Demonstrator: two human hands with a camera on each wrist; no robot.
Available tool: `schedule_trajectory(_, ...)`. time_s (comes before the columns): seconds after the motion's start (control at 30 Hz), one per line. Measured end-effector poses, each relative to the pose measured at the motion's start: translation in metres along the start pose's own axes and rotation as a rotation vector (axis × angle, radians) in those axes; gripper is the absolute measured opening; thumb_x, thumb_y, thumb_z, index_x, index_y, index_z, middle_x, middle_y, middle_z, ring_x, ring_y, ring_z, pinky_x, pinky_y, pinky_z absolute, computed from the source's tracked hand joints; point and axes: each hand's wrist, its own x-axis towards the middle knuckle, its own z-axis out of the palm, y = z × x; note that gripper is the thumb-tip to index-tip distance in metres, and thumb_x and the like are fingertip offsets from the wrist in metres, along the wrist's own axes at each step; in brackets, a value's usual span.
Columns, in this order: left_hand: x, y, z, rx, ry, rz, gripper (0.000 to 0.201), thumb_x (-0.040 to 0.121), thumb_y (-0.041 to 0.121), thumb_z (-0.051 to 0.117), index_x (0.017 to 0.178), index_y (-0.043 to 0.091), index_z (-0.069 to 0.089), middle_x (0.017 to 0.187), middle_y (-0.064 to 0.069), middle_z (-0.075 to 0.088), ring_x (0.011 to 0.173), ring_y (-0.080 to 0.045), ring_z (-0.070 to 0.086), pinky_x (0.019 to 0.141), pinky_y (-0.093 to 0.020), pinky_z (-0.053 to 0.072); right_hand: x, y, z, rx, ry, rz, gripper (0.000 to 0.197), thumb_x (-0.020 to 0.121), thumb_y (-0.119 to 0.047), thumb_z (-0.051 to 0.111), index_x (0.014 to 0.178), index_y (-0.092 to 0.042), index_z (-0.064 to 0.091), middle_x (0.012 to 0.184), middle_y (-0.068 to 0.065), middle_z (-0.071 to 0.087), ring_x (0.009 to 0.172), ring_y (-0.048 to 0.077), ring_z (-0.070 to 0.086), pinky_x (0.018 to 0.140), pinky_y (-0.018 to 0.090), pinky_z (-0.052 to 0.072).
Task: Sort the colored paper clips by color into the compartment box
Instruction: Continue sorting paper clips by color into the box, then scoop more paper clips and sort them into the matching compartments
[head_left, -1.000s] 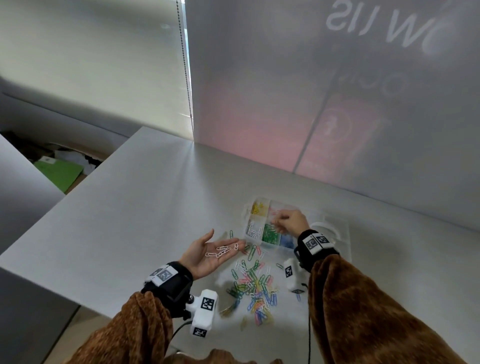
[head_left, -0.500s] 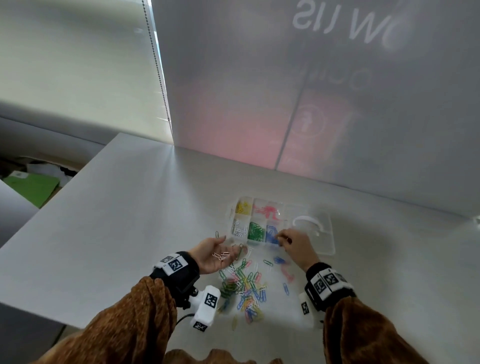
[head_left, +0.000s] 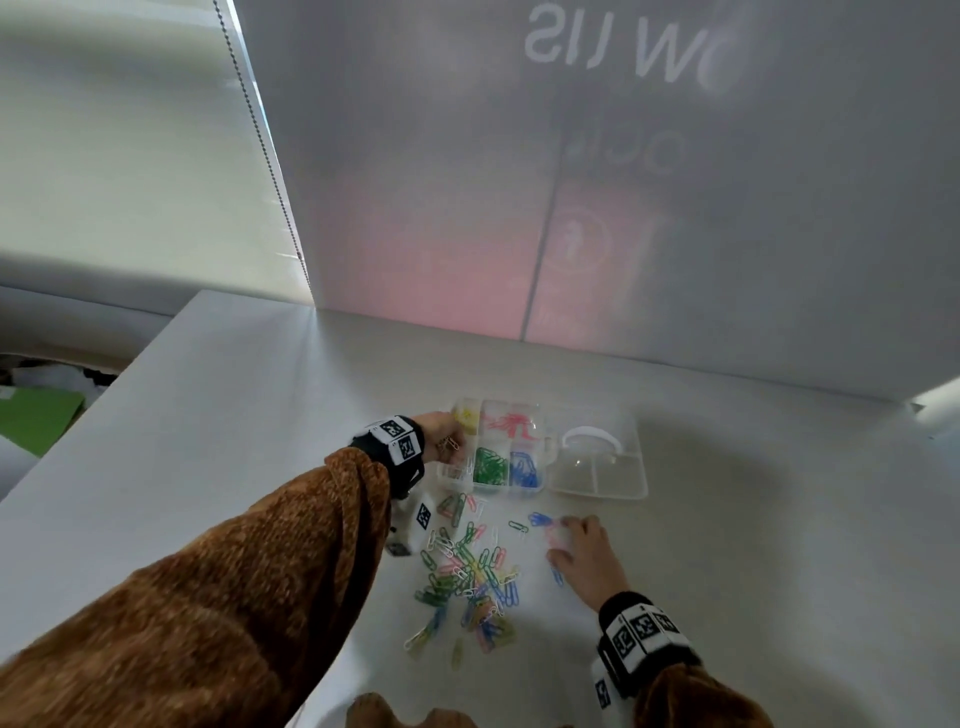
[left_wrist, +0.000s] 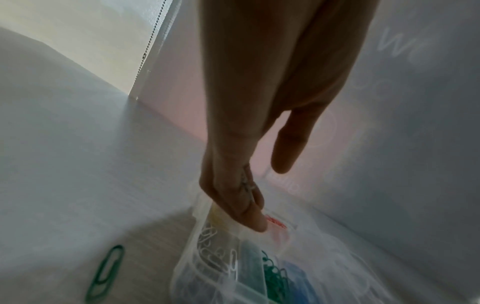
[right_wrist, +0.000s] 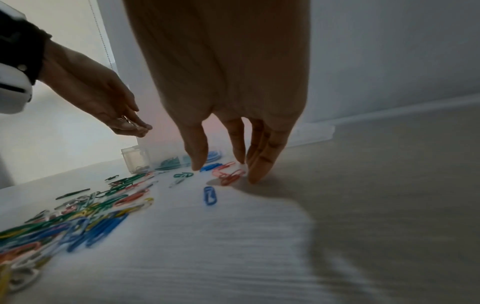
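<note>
The clear compartment box (head_left: 493, 488) holds yellow, pink, white, green and blue clips in separate cells. My left hand (head_left: 441, 439) hovers tilted over its left side, above the white-clip cell (left_wrist: 215, 253). A few white clips (left_wrist: 246, 185) lie loose on its nearly straight fingers (right_wrist: 128, 123). My right hand (head_left: 576, 540) reaches down to the table right of the mixed pile (head_left: 467, 571). Its fingertips (right_wrist: 255, 176) touch the surface beside a few pink clips (right_wrist: 230, 176). It holds nothing.
The box's clear lid (head_left: 623, 478) with a white handle (head_left: 592, 436) lies open to the right. Loose blue clips (head_left: 540, 519) and one blue clip (right_wrist: 210, 195) lie near my right hand. A green clip (left_wrist: 106, 271) lies left of the box. A wall stands behind.
My left hand carried the white clips from beside the pile up over the box's left side. My right hand drew back from the box to the pink clips on the table.
</note>
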Motion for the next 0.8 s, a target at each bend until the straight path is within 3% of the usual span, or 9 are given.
schedule_trajectory(0.07, 0.001, 0.003, 0.003, 0.058, 0.014, 0.012, 0.027, 0.092, -0.008, 0.033, 0.069, 0.005, 0.041, 0.068, -0.011, 0.041, 0.060, -0.019, 0.042, 0.058, -0.027, 0.039, 0.003, -0.005, 0.006, 0.035, 0.009, -0.039, 0.045, 0.089, -0.018, 0.052, 0.131, -0.006, 0.041, 0.130, 0.015, 0.035, 0.122, 0.028, 0.035, 0.102, 0.029, 0.031)
schedule_trajectory(0.2, -0.006, 0.005, 0.004, 0.254, -0.003, 0.000, 0.028, 0.080, -0.010, 0.031, 0.064, 0.012, 0.035, 0.068, -0.005, 0.033, 0.058, -0.015, 0.030, 0.053, -0.021, 0.025, 0.007, -0.019, 0.016, -0.032, 0.032, -0.133, 0.045, 0.087, -0.012, 0.049, 0.132, -0.007, 0.041, 0.131, 0.013, 0.035, 0.123, 0.025, 0.034, 0.103, 0.026, 0.030)
schedule_trajectory(0.27, -0.007, 0.006, 0.001, 0.347, 0.013, 0.026, 0.027, 0.086, -0.004, 0.039, 0.066, 0.013, 0.042, 0.069, -0.003, 0.042, 0.059, -0.013, 0.038, 0.054, -0.021, 0.032, 0.009, -0.024, 0.018, -0.081, 0.090, -0.163, 0.050, 0.087, -0.012, 0.047, 0.136, -0.007, 0.036, 0.135, 0.014, 0.033, 0.126, 0.026, 0.031, 0.106, 0.027, 0.029)
schedule_trajectory(0.37, -0.005, 0.006, -0.016, 0.251, 0.022, 0.097, 0.021, 0.091, -0.005, 0.038, 0.091, 0.004, 0.057, 0.085, -0.007, 0.054, 0.072, -0.013, 0.049, 0.068, -0.026, 0.044, 0.010, -0.030, 0.023, -0.181, 0.119, -0.202, 0.058, 0.085, -0.009, 0.046, 0.141, -0.008, 0.030, 0.143, 0.013, 0.029, 0.132, 0.029, 0.028, 0.111, 0.032, 0.028)
schedule_trajectory(0.43, -0.002, -0.001, -0.034, 0.225, 0.060, 0.149, 0.029, 0.093, -0.006, 0.035, 0.112, -0.003, 0.056, 0.096, -0.011, 0.057, 0.085, -0.018, 0.053, 0.071, -0.028, 0.046, 0.006, -0.033, 0.027, -0.235, 0.115, -0.275, 0.059, 0.081, -0.005, 0.048, 0.138, -0.007, 0.036, 0.140, 0.014, 0.035, 0.129, 0.030, 0.033, 0.109, 0.035, 0.032)
schedule_trajectory(0.5, -0.004, -0.016, -0.051, 0.467, 0.185, 0.222, 0.036, 0.093, -0.003, 0.035, 0.125, -0.004, 0.051, 0.112, -0.017, 0.058, 0.104, -0.026, 0.054, 0.081, -0.034, 0.047, 0.001, -0.037, 0.029, -0.284, 0.104, -0.395, 0.054, 0.078, 0.000, 0.049, 0.131, -0.009, 0.045, 0.130, 0.011, 0.046, 0.121, 0.028, 0.041, 0.103, 0.036, 0.039)
schedule_trajectory(0.6, -0.003, -0.066, -0.071, 1.089, 0.260, 0.348, 0.052, 0.091, 0.005, 0.038, 0.143, 0.005, 0.032, 0.149, -0.013, 0.032, 0.136, -0.027, 0.032, 0.110, -0.037, 0.029, -0.003, -0.055, 0.019, -0.303, 0.078, -0.536, 0.037, 0.086, -0.001, 0.044, 0.121, -0.008, 0.054, 0.123, 0.008, 0.053, 0.115, 0.025, 0.046, 0.100, 0.035, 0.040)
schedule_trajectory(0.67, -0.006, -0.103, -0.074, 1.304, 0.171, 0.423, 0.055, 0.098, 0.016, 0.034, 0.149, 0.011, 0.014, 0.157, -0.008, 0.009, 0.143, -0.024, 0.017, 0.115, -0.042, 0.024, 0.001, -0.073, 0.010, -0.334, 0.090, -0.584, 0.039, 0.088, 0.000, 0.044, 0.126, -0.007, 0.050, 0.132, 0.010, 0.049, 0.122, 0.024, 0.044, 0.107, 0.034, 0.036)
schedule_trajectory(0.8, -0.016, -0.133, -0.077, 1.475, 0.121, 0.545, 0.061, 0.099, 0.018, 0.037, 0.150, 0.011, 0.003, 0.157, -0.010, -0.005, 0.143, -0.027, 0.016, 0.111, -0.041, 0.031, 0.013, -0.097, 0.009, -0.462, -0.043, -0.617, 0.063, 0.084, 0.008, 0.044, 0.142, -0.009, 0.027, 0.152, 0.013, 0.023, 0.139, 0.027, 0.024, 0.114, 0.040, 0.022)
